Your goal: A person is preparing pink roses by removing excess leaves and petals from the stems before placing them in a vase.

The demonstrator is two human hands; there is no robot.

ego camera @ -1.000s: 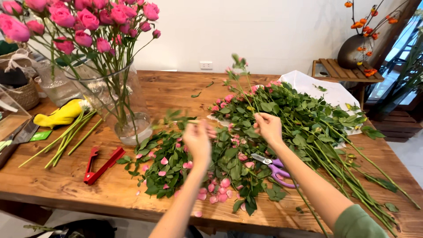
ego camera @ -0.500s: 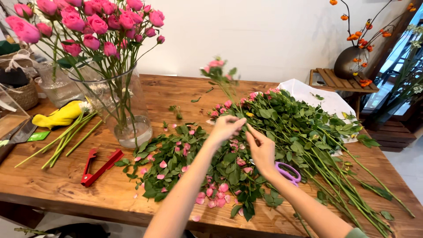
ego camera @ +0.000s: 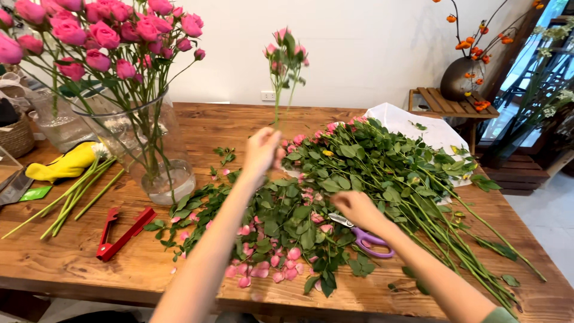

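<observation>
Pink roses fill the glass vase (ego camera: 156, 157) at the left of the wooden table (ego camera: 72, 263), and in front of it lie red cutters (ego camera: 122, 232), well apart from both hands. Going to the right, the left hand (ego camera: 263, 152) is raised above the table, closed around the lower end of a single rose stem (ego camera: 281, 90). This stem stands almost upright, its long axis running from the fist up to the small pink buds at the top, so the thing lies directly above the hand that holds it. The left forearm goes up from the bottom edge in a long diagonal, with the wrist a little bent. Under it lies a heap of cut leaves (ego camera: 287, 221) and loose pink petals. Further right and lower, the right hand (ego camera: 357, 209) rests on this heap, palm down, fingers curled at the purple scissors (ego camera: 368, 238); the hand covers the near part of the blades, and I cannot tell if it already grips them or only touches them. The scissors point to the left, roughly toward the base of the held stem. The right hand is nearer to the scissors, the left nearer to the vase. Beyond lies the big bundle (ego camera: 418, 179) of uncut roses.
</observation>
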